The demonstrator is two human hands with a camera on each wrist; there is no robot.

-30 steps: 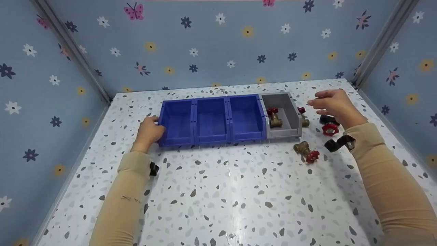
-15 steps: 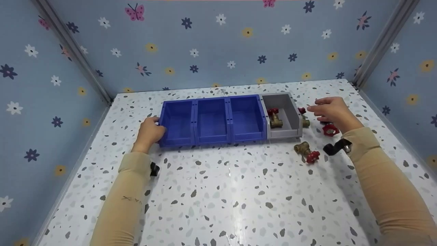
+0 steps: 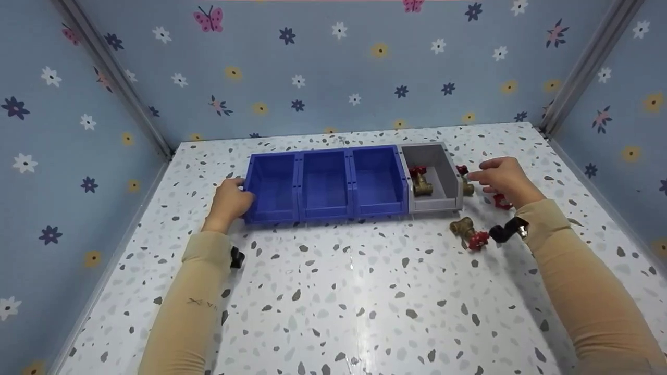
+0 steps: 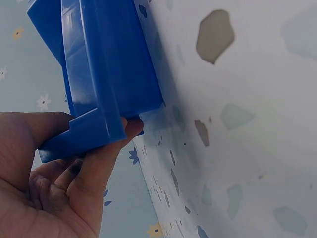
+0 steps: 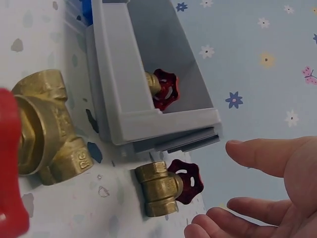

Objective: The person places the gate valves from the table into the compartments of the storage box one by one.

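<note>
We had the left hand (image 3: 229, 204) gripping the outer left side of the left blue bin (image 3: 274, 214), its rim between thumb and fingers; that bin, the middle blue bin (image 3: 326, 211) and the right blue bin (image 3: 378, 209) stood side by side with the gray bin (image 3: 435, 204), one row along the table's (image 3: 312, 312) far edge; the gray bin was the end nearest the right edge; we saw one brass valve (image 3: 423, 188) inside the gray bin, near its left wall; a second valve (image 3: 468, 189) lay just outside the gray bin's right wall; a third valve (image 3: 462, 227) lay nearer the front edge, handwheel toward the table's front right corner; another red handwheel (image 3: 502, 201) showed partly past the right hand (image 3: 504, 178), rest hidden; we had that hand over the table between the gray bin and the right edge, fingers relaxed, thumb parted from them, near the second valve but apart from it; black fittings (image 3: 509, 230) sat at both cuffs.
</note>
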